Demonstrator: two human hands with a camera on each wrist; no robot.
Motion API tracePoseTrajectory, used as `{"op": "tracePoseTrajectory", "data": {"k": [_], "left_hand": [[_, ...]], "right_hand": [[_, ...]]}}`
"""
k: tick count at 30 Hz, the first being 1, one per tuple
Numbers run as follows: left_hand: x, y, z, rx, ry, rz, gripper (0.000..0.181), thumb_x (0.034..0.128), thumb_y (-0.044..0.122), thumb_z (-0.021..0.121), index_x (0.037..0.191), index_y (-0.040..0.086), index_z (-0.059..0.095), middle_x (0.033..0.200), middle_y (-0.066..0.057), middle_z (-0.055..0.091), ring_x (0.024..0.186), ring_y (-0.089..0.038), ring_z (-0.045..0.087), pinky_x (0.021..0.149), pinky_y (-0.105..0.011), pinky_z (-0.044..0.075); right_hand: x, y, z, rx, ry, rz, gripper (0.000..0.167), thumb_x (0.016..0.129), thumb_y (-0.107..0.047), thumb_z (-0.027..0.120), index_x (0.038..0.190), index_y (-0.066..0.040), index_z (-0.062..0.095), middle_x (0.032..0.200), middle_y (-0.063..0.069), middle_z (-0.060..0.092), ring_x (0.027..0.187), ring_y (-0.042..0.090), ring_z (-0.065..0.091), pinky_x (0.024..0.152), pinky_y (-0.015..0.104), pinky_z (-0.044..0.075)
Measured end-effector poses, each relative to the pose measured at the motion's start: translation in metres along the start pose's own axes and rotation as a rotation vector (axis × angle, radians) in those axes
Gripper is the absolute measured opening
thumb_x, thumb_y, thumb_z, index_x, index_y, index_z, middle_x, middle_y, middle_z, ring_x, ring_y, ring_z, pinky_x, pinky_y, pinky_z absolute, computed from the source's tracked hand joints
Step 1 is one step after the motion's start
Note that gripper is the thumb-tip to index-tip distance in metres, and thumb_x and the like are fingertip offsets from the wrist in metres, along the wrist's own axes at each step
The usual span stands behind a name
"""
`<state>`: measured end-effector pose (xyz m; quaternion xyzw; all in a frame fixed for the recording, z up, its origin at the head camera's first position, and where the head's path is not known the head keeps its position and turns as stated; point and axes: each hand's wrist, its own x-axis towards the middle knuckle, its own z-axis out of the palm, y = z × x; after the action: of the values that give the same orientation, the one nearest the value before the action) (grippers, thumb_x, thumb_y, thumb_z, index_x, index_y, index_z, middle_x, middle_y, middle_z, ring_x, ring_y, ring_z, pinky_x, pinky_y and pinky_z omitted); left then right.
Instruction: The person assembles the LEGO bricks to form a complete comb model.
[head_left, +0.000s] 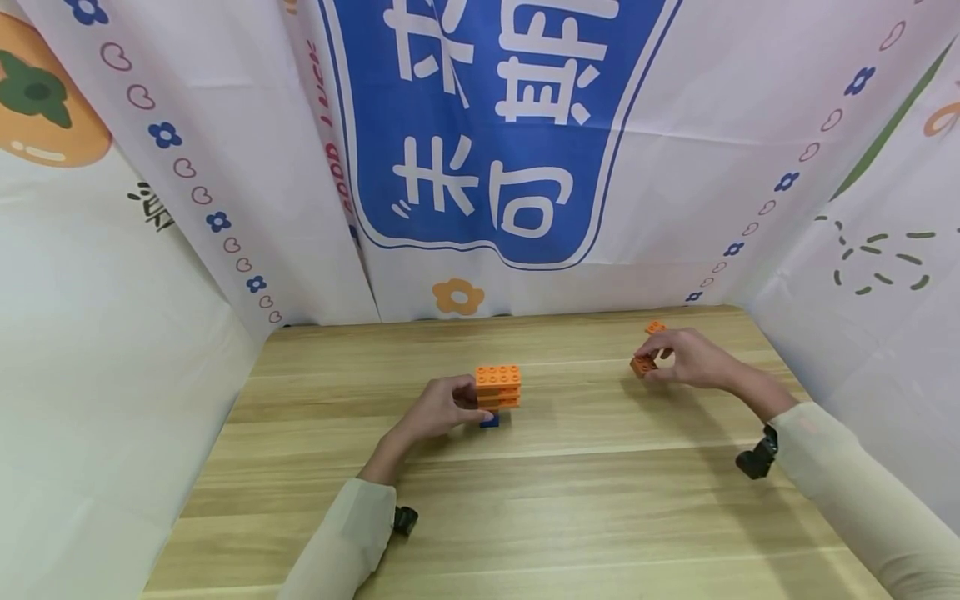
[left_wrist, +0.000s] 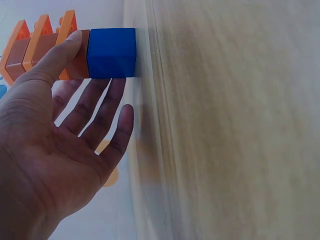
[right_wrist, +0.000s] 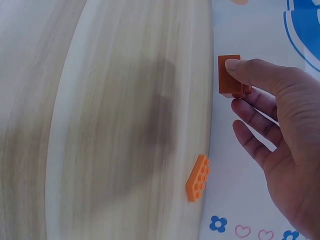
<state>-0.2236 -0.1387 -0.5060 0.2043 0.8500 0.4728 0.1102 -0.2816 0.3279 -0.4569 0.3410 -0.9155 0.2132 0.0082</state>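
A stack of toy building bricks [head_left: 498, 377] stands upright on the table, with orange studded plates alternating with brown bricks. At its bottom is a blue brick [left_wrist: 112, 53]. My left hand [head_left: 442, 407] holds this stack low down from the left, thumb on the lowest brown brick [left_wrist: 78, 62] and some fingers partly hidden behind. Over on the right, my right hand [head_left: 693, 358] pinches a loose brown brick [right_wrist: 230, 76] between thumb and fingers, apart from the tabletop. Beyond that hand lies an orange plate [right_wrist: 199, 179] with studs, partly covered by the hand in the head view.
The wooden table [head_left: 570, 517] meets a printed white cloth [head_left: 645, 275] along its back edge. More cloth hangs at the left and right sides. Each wrist bears a small black camera, such as the right one [head_left: 757, 454].
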Motion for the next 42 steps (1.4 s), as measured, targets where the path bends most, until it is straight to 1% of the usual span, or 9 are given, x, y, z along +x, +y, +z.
{"op": "tracePoseTrajectory", "data": {"k": [6, 13, 27, 33, 42], "left_hand": [[0.000, -0.001, 0.000, 0.000, -0.003, -0.004, 0.025, 0.0889, 0.021, 0.089, 0.105, 0.012, 0.072, 0.103, 0.000, 0.075, 0.092, -0.015, 0.070, 0.084, -0.034, 0.060], [0.001, -0.003, 0.000, 0.002, -0.004, 0.009, 0.026, 0.0890, 0.022, 0.089, 0.105, 0.013, 0.072, 0.102, 0.000, 0.075, 0.092, -0.016, 0.070, 0.083, -0.034, 0.060], [0.002, -0.005, 0.000, 0.009, -0.003, 0.021, 0.025, 0.0885, 0.023, 0.089, 0.103, 0.013, 0.072, 0.102, 0.000, 0.075, 0.091, -0.015, 0.070, 0.082, -0.033, 0.060], [0.002, -0.005, 0.001, 0.013, 0.001, 0.017, 0.025, 0.0885, 0.023, 0.089, 0.103, 0.013, 0.071, 0.101, 0.001, 0.074, 0.090, -0.015, 0.070, 0.082, -0.033, 0.060], [0.002, -0.004, 0.001, 0.014, 0.002, 0.017, 0.025, 0.0886, 0.023, 0.089, 0.102, 0.013, 0.071, 0.101, 0.002, 0.075, 0.091, -0.014, 0.070, 0.083, -0.033, 0.060]], "right_hand": [[0.006, -0.009, -0.001, 0.006, 0.010, -0.035, 0.033, 0.081, -0.008, 0.092, 0.112, -0.009, 0.081, 0.104, -0.002, 0.077, 0.093, 0.018, 0.072, 0.080, 0.043, 0.061], [0.015, -0.020, 0.001, 0.023, 0.026, -0.099, 0.034, 0.079, -0.004, 0.092, 0.111, -0.007, 0.081, 0.105, 0.001, 0.077, 0.092, 0.018, 0.073, 0.079, 0.041, 0.063], [0.030, -0.047, -0.001, 0.066, 0.044, -0.189, 0.031, 0.080, -0.007, 0.093, 0.108, -0.009, 0.081, 0.105, 0.000, 0.077, 0.092, 0.016, 0.073, 0.079, 0.043, 0.063], [0.036, -0.059, -0.001, 0.046, 0.053, -0.209, 0.031, 0.080, -0.011, 0.093, 0.109, -0.012, 0.081, 0.105, -0.005, 0.077, 0.091, 0.011, 0.071, 0.078, 0.034, 0.062], [0.044, -0.075, -0.001, 0.082, 0.053, -0.243, 0.030, 0.081, -0.010, 0.093, 0.109, -0.010, 0.081, 0.103, -0.004, 0.077, 0.090, 0.011, 0.071, 0.075, 0.032, 0.061]]}}
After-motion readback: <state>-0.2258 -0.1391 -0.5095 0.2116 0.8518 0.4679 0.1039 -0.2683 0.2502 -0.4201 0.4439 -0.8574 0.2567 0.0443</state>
